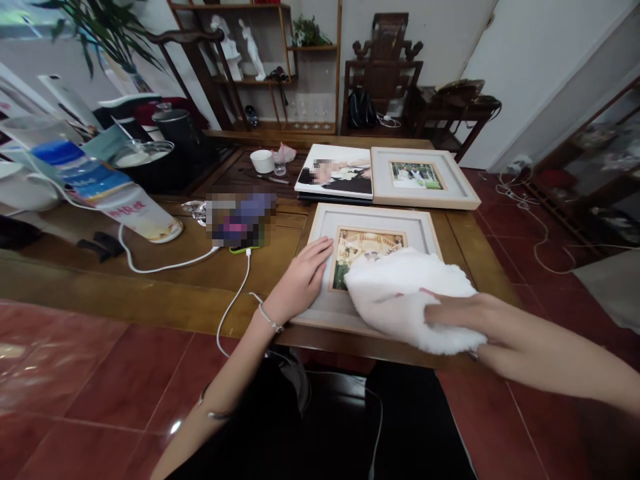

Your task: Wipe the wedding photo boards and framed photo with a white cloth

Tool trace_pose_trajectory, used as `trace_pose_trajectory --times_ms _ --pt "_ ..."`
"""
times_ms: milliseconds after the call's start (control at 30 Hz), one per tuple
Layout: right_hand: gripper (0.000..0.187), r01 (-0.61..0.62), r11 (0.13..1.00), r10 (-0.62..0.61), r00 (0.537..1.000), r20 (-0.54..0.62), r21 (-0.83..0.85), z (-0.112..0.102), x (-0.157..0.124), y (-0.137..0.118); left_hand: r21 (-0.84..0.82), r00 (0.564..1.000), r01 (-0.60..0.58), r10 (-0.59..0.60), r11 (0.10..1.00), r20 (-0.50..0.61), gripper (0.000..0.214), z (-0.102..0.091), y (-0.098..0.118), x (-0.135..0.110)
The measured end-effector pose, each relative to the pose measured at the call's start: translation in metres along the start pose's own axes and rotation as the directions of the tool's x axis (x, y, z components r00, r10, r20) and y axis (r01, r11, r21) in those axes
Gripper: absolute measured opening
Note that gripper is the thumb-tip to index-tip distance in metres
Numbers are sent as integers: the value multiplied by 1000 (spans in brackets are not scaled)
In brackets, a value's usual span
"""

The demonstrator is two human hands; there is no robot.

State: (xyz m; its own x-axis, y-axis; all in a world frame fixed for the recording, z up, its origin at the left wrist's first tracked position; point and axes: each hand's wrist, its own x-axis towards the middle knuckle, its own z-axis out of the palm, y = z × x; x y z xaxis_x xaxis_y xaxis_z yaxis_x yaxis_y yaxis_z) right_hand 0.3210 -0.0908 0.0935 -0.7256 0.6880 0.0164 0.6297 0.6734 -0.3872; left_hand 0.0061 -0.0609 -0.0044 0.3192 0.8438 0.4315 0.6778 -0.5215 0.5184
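Observation:
A light wooden picture frame (pixel 385 213) with a small photo in a wide mount lies flat at the table's front edge. My left hand (pixel 307 273) rests on its left side, fingers stretched out and holding nothing. A fluffy white cloth (pixel 400 293) covers the right part of the frame and some of the photo. My right hand (pixel 465 320) grips this cloth from the right, its fingers partly buried in the fabric. Behind lie a second picture frame (pixel 455 177) and a white-edged photo panel (pixel 345 190) on a dark base.
Left on the wooden table (pixel 165 293) are a charging phone (pixel 240 223) with white cables, a tilted plastic cup (pixel 125 187) and a dark pot (pixel 150 163). A white bowl (pixel 263 161) stands on the tea tray. Chairs and shelves line the back wall.

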Motion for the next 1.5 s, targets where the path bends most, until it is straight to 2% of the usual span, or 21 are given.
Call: trace_pose_trajectory --times_ms 100,267,333,400,533,633,767,867,967,1100,1200,1367,1500 --pt "56 50 994 -69 979 -190 -102 2 9 16 2 1000 2 -2 1000 3 39 -1 0 0" --pt "39 -127 984 74 927 -367 -122 12 42 35 -14 1000 3 -3 1000 2 40 -2 0 -1" --pt "40 -189 968 114 915 -388 -162 17 54 39 -14 1000 7 -7 1000 4 40 -2 0 -1" --pt "48 -187 951 99 939 -329 -247 24 63 41 -15 1000 9 -9 1000 8 40 -2 0 0" --pt "60 -97 930 37 984 -172 -354 33 69 33 -23 1000 -2 2 1000 0 40 -2 0 0" --pt "63 -22 949 2 998 -64 -315 30 60 14 -25 1000 -3 3 1000 -6 39 -2 0 0" --pt "63 81 980 -67 995 79 -181 16 32 -18 -18 1000 -3 3 1000 0 40 -2 0 0" --pt "65 123 986 -109 986 124 -115 10 11 -32 -9 1000 -3 3 1000 -1 39 -2 0 0" --pt "71 99 989 -86 989 118 -110 13 4 -29 -3 1000 -1 1 1000 6 39 -2 0 0" --pt "72 52 991 -44 997 63 -126 22 20 -10 -8 1000 -1 1 1000 4 39 -2 -1 0" --pt "67 26 984 -35 998 -51 -175 27 38 5 -19 1000 0 0 1000 3 39 -2 -1 0" --pt "67 -139 970 78 956 -284 -200 30 55 29 -36 1000 -4 4 999 -6 40 -2 0 -1" --pt "64 -198 953 113 936 -334 -232 29 65 39 -30 1000 -3 3 1000 -5 40 -2 -1 -1"
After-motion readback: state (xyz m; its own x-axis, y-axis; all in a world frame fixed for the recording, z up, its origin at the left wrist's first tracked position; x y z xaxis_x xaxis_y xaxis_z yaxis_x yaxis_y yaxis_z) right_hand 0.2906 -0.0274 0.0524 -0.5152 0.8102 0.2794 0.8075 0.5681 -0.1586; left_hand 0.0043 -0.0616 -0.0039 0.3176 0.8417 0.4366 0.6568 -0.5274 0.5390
